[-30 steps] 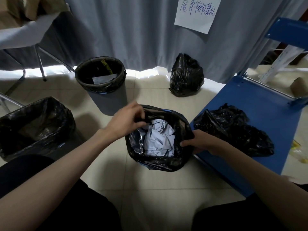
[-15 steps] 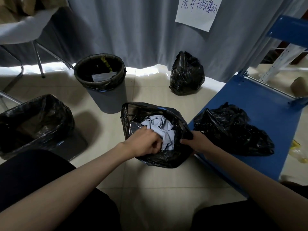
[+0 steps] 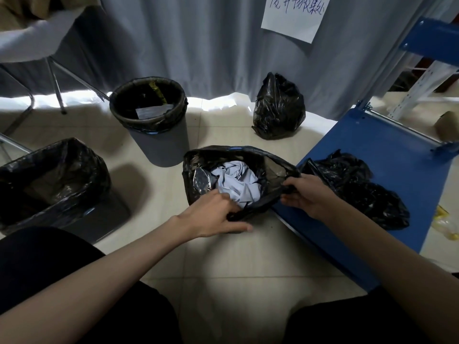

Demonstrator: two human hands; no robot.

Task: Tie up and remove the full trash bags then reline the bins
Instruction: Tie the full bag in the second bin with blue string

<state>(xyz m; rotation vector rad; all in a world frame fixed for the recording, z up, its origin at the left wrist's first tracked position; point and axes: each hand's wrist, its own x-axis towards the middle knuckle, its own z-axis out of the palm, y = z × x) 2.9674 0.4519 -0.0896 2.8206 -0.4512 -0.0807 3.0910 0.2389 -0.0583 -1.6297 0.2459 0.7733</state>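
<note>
Open trash bag [image 3: 198, 170] sits on the floor between both hands, crumpled paper [image 3: 236, 181] inside. Left hand [image 3: 213, 216] pinches the near rim; right hand [image 3: 306, 194] grips the right edge, beside the blue platform [image 3: 397, 155].

Looked like storeroom or back-of-workplace waste corner, curtained off. Grey curtain [image 3: 198, 45] hung along far side, handwritten paper sign [image 3: 295, 16] pinned on it. Pale tiled floor [image 3: 236, 256]. Blue metal shelving [image 3: 427, 53] far right. Metal-legged table [image 3: 37, 40] far left. Several bag-lined bins [image 3: 154, 120] stood around.
</note>
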